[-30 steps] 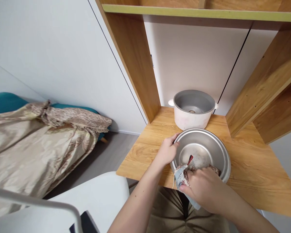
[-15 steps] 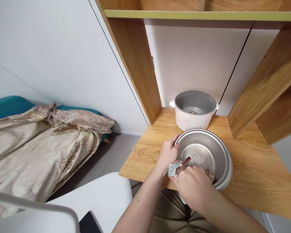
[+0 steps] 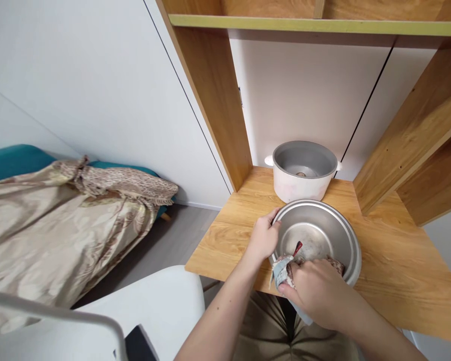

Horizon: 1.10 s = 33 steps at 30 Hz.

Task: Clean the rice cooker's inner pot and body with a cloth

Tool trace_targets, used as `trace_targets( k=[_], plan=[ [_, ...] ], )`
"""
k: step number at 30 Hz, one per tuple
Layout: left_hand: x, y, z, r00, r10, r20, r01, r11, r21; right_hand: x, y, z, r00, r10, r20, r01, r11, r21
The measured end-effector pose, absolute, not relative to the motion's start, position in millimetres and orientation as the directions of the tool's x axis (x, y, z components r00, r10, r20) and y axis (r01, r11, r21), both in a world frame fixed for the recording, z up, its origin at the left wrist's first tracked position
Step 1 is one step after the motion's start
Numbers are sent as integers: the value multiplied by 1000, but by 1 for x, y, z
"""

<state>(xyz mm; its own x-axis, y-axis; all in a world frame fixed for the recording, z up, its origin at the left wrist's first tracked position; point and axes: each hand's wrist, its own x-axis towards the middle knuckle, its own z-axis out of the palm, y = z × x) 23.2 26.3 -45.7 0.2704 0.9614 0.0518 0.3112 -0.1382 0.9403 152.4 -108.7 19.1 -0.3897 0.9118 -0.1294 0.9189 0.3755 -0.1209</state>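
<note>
A wide silvery metal pot (image 3: 338,225), seemingly the inner pot of a cooker, rests tilted toward me at the front of the wooden tabletop. My left hand (image 3: 266,235) grips its left rim, thumb inside and fingers round the outer side. Bunched in my right hand (image 3: 315,288) is a patterned cloth (image 3: 283,271), pressed against the near inner wall of the pot. A small red-and-black tag (image 3: 297,248) sticks up from the cloth. Some cloth hangs below over the rim, and the fingertips of my right hand are partly hidden.
Behind the metal pot stands a white cooker body (image 3: 304,185) with side handles. Wooden uprights and a shelf (image 3: 315,24) frame the tabletop (image 3: 394,260). To the left are a white chair (image 3: 173,296) with a dark object on it and a cloth-draped teal sofa (image 3: 26,155).
My right hand and the cloth have shifted a little right and down along the pot's near wall. My left hand stays on the rim.
</note>
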Motion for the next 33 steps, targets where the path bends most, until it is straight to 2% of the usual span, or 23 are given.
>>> trace_targets(
  k=[8,12,19,24,33],
  plan=[
    [24,28,-45,299,954,23,297,-116,948,128,-94,13,-303,942,-141,936,267,-231],
    [21,30,-44,310,950,27,325,-133,936,133,-100,13,-270,952,-146,951,239,-199],
    [18,34,-40,416,906,73,282,-205,937,160,-117,24,-413,898,-153,909,398,-120],
    [23,41,-40,445,893,61,252,-190,949,156,-116,17,-333,934,-130,939,317,-132],
    [29,36,-35,412,910,43,278,-170,945,136,-100,10,-282,950,-135,937,242,-253]
  ],
)
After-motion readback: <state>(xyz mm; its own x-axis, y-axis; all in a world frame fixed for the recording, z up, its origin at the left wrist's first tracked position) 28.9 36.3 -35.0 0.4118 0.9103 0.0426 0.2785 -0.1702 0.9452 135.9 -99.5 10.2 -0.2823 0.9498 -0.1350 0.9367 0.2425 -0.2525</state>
